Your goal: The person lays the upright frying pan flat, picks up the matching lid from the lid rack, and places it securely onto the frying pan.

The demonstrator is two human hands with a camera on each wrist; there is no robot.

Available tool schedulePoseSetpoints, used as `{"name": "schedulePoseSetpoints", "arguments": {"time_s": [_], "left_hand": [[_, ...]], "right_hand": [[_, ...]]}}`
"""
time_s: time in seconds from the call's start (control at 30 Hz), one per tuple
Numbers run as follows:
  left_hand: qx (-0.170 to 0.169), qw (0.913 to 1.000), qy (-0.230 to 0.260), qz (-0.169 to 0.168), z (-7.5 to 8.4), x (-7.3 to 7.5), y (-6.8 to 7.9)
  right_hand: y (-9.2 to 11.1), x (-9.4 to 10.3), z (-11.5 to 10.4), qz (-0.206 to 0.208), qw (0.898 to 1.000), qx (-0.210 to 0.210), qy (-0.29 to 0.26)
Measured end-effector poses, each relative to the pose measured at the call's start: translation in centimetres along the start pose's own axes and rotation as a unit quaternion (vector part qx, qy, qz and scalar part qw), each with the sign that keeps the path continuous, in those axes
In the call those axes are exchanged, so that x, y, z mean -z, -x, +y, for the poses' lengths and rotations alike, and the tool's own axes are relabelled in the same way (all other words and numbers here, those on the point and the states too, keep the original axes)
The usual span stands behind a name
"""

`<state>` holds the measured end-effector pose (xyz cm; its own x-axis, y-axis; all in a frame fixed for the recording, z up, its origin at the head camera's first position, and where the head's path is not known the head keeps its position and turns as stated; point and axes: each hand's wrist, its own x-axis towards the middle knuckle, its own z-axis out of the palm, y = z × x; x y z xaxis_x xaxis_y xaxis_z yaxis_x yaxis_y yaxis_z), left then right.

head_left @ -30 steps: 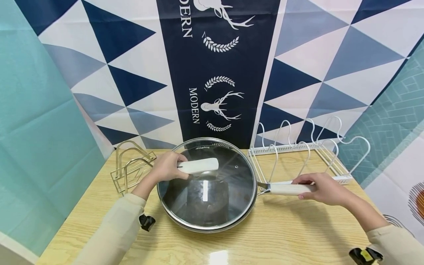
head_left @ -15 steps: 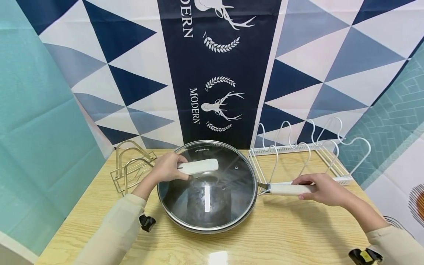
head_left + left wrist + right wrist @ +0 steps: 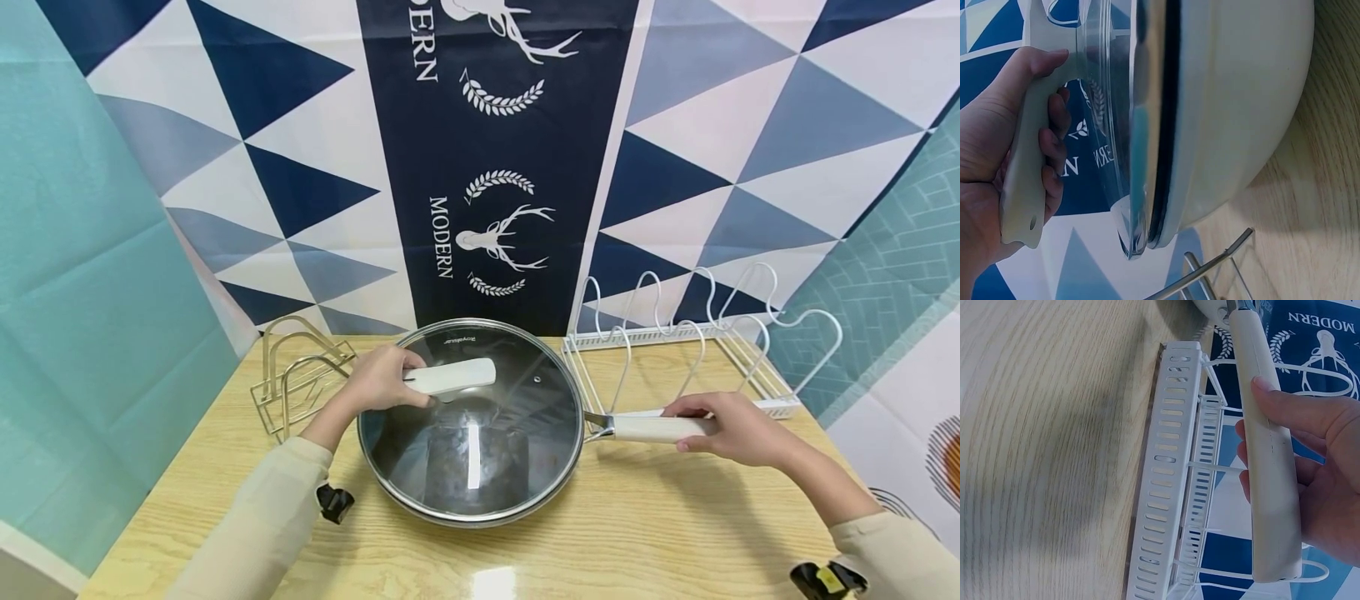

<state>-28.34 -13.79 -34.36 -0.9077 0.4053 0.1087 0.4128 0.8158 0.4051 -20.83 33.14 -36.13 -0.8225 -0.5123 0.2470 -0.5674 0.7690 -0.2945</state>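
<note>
A large glass lid [image 3: 480, 458] with a metal rim lies over a cream-coloured frying pan [image 3: 1247, 94] at the middle of the table. My left hand [image 3: 384, 379] grips the lid's white handle [image 3: 453, 377], its fingers wrapped round it in the left wrist view. In that view the lid's rim is right at the pan's dark rim. At the right, my right hand [image 3: 738, 427] holds the pan's long cream handle [image 3: 652, 428]. Thumb and fingers lie on opposite sides of this handle in the right wrist view.
Behind the pan handle stands a white wire rack [image 3: 690, 333] with tall loops. A small gold wire rack [image 3: 300, 375] sits to the left, beside my left wrist. A patterned cloth [image 3: 495, 167] hangs behind the wooden table [image 3: 637, 533].
The lid's far edge has dropped slightly toward the pan, and the reflections on the glass have shifted. Both hands keep nearly the same places and grips.
</note>
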Motion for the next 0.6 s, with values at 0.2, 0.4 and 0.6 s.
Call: {"name": "schedulePoseSetpoints", "arguments": {"time_s": [0.2,0.4,0.6], "left_hand": [[0.000,1.0000,0.003,0.003,-0.10,-0.23,0.02],[-0.001,0.9999,0.012,-0.001,-0.22,-0.37,-0.02],[-0.005,0.9999,0.012,-0.005,-0.26,-0.29,-0.15]], "right_hand": [[-0.04,-0.08,-0.06,-0.002,1.000,0.000,-0.002],[-0.18,-0.10,-0.06,0.000,1.000,0.010,-0.009],[-0.37,-0.03,-0.04,-0.003,1.000,0.004,0.000]]}}
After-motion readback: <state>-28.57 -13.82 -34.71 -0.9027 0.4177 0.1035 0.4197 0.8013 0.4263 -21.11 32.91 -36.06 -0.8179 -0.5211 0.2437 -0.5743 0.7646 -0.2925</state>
